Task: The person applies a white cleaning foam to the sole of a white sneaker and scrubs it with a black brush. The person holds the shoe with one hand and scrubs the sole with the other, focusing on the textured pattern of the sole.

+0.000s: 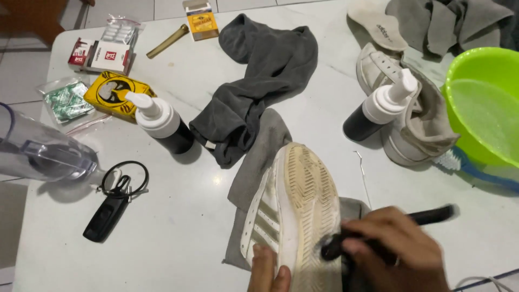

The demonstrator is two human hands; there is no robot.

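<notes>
A white sneaker (294, 203) with grey side stripes lies sole-up on a grey cloth (259, 157) near the table's front edge. My left hand (267, 270) grips the shoe's heel end from below. My right hand (394, 251) is closed on a black brush (432, 215) whose head presses against the dirty sole near the heel. The brush handle sticks out to the right and looks blurred.
Two dark pump bottles (162, 123) (378, 108) stand left and right. A second sneaker (405, 121), an insole (378, 24), a green basin (484, 103), a grey towel (259, 81), a blue toothbrush (476, 170), small boxes (116, 94), a key fob (108, 213) and a clear jug (40, 151) crowd the white table (178, 238).
</notes>
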